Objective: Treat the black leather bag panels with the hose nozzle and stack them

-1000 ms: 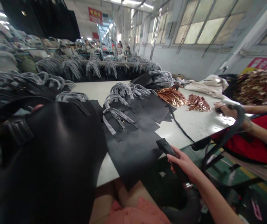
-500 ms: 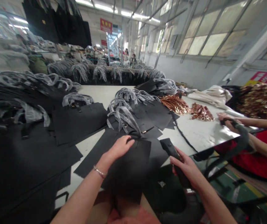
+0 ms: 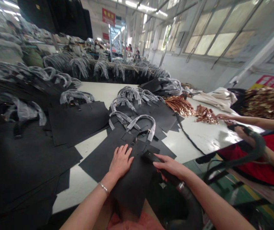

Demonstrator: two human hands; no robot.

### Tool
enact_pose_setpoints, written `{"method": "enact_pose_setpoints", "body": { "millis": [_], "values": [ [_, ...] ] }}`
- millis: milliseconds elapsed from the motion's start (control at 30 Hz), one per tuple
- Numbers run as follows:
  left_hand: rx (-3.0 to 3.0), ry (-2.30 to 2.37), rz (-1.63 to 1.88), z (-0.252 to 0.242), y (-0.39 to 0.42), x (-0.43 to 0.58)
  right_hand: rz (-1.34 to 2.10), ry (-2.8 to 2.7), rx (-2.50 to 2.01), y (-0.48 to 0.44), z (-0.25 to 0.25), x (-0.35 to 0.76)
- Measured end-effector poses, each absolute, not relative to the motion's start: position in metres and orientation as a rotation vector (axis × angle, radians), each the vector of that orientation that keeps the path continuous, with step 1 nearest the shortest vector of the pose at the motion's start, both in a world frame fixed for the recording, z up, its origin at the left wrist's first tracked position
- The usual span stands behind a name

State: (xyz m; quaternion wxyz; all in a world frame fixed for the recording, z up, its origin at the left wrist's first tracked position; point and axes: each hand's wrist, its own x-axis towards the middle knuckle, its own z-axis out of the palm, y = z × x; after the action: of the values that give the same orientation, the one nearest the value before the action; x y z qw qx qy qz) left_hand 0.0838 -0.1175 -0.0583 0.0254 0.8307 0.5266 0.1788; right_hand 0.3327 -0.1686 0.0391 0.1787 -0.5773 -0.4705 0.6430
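Observation:
My left hand point(image 3: 121, 161) lies flat with fingers spread on a black panel point(image 3: 133, 188) at the table's front edge. Wrapped round a black handheld tool point(image 3: 169, 177) with a thick hose is my right hand point(image 3: 171, 167). The tool's flat head is over the panel's right part, close to the strap ends; whether it touches is unclear. A plastic-wrapped handle point(image 3: 143, 119) arches from the panel's far edge, with a small dark buckle piece beside it. More black panels are stacked beneath and behind.
Black panels with wrapped handles point(image 3: 77, 95) cover the left of the white table point(image 3: 87, 147). Brown straps with gold rings point(image 3: 181, 105) lie at the back right. At the right, a person's hands point(image 3: 244, 132) hold another hosed tool.
My left hand has flattened onto the panel, its fingers now spread. My right hand has brought the tool left over the panel. The wrapped handle now stands arched. The person's hands at the right shifted.

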Motion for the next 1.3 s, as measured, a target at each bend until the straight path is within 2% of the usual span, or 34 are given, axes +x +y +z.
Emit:
{"method": "enact_pose_setpoints", "body": {
  "millis": [233,300,400,467,633,833,1300],
  "values": [
    [2.552,1.607,0.576,-0.058,-0.117,0.083,1.832,-1.428,-1.604,-0.137,0.039,0.315],
    [2.54,1.609,0.582,-0.058,-0.117,0.083,1.661,-1.456,-1.611,-0.13,0.034,0.309],
    [2.516,1.621,0.58,-0.058,-0.118,0.083,1.225,-1.416,-1.616,-0.12,0.033,0.307],
    [2.505,1.637,0.574,-0.058,-0.12,0.084,1.09,-1.384,-1.607,-0.115,0.039,0.309],
    [2.467,1.701,0.6,-0.057,-0.136,0.092,1.42,-1.435,-1.639,-0.124,0.055,0.314],
    [2.356,1.867,0.643,-0.063,-0.168,0.111,1.724,-1.426,-1.646,-0.142,0.048,0.307],
    [2.305,1.82,0.729,-0.054,-0.176,0.109,1.864,-1.534,-1.591,-0.105,0.047,0.269]
  ]
}}
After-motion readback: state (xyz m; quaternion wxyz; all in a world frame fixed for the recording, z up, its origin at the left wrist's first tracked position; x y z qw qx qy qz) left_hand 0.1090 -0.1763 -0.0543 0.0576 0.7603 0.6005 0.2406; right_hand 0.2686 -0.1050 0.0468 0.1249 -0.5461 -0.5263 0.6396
